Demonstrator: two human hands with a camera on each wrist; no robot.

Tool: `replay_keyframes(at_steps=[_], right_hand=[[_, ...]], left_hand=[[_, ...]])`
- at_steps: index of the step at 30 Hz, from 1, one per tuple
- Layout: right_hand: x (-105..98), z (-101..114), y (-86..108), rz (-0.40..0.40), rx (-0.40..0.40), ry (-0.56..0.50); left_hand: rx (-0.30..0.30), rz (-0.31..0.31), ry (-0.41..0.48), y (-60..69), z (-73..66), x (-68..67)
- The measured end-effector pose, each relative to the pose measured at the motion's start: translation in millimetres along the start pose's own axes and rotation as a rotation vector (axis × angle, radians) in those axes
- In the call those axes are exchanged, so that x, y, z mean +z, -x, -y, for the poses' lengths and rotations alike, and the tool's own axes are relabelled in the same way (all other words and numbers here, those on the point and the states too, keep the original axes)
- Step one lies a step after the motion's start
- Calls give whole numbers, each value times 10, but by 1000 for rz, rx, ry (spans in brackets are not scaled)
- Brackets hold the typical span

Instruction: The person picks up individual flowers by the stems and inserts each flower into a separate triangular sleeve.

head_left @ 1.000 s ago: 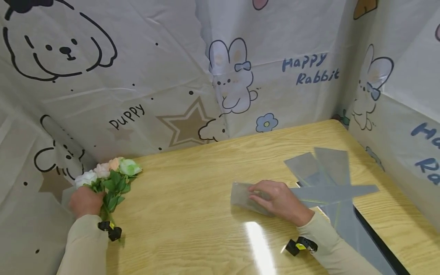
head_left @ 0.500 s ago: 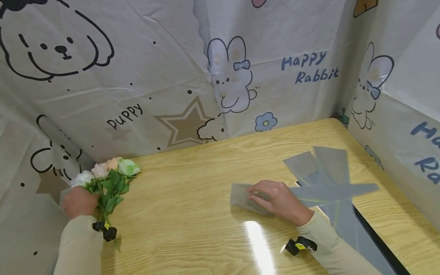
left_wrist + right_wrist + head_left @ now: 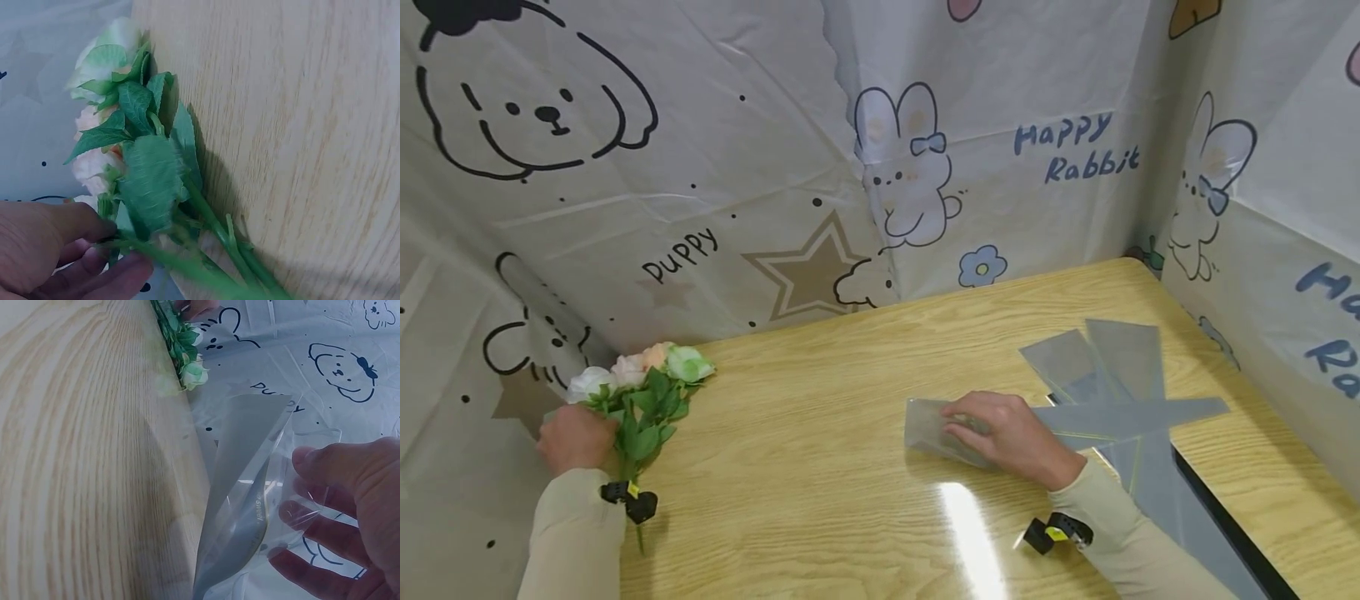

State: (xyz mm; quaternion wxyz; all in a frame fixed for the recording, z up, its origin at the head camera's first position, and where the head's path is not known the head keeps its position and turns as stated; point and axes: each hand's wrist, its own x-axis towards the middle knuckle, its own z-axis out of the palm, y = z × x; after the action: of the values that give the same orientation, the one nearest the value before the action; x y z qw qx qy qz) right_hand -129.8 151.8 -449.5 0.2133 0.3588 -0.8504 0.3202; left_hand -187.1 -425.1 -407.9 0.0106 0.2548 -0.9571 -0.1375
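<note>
We're pinching a flower stem (image 3: 172, 259) with our left hand (image 3: 577, 437) at eight o'clock and the wrapper (image 3: 927, 425) with our right hand's (image 3: 1004, 433) fingers at five, seemingly steadying both.

A wood-grained table (image 3: 790, 450) is bearing overlapping grey sleeves (image 3: 1127, 421) toward three o'clock, while flowers (image 3: 651, 408) are lying along its nine-o'clock edge.

Roses (image 3: 627, 372) in white, blush, peach and pale green, with deep green leaves (image 3: 651, 408)! Grey, part-clear flower sleeve (image 3: 244, 444), pale lettering (image 3: 258, 509) on it; yellow wood grain on the tabletop (image 3: 790, 433); white backdrop sheet (image 3: 760, 58), black-outlined rabbits (image 3: 906, 196), brown star (image 3: 817, 279), blue flower (image 3: 982, 267)!
</note>
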Motion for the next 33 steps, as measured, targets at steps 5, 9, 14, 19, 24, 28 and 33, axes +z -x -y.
replay_keyframes(at_steps=[5,9,14,19,24,28,33], right_hand=[[-10,0,3,4,11,1],[-9,-1,7,7,16,1],[-2,-1,16,10,20,3],[4,4,18,13,24,2],[11,15,8,26,24,-15],[8,5,-1,20,10,-11],[1,-15,-3,3,6,4]], left_hand=[[-37,3,55,-6,-26,23],[-47,-3,86,-8,-6,34],[-101,18,117,-27,26,55],[-161,34,99,-29,50,118],[-99,-11,-18,17,136,162],[-114,2,-21,-4,130,115],[-134,0,-27,-72,45,15]])
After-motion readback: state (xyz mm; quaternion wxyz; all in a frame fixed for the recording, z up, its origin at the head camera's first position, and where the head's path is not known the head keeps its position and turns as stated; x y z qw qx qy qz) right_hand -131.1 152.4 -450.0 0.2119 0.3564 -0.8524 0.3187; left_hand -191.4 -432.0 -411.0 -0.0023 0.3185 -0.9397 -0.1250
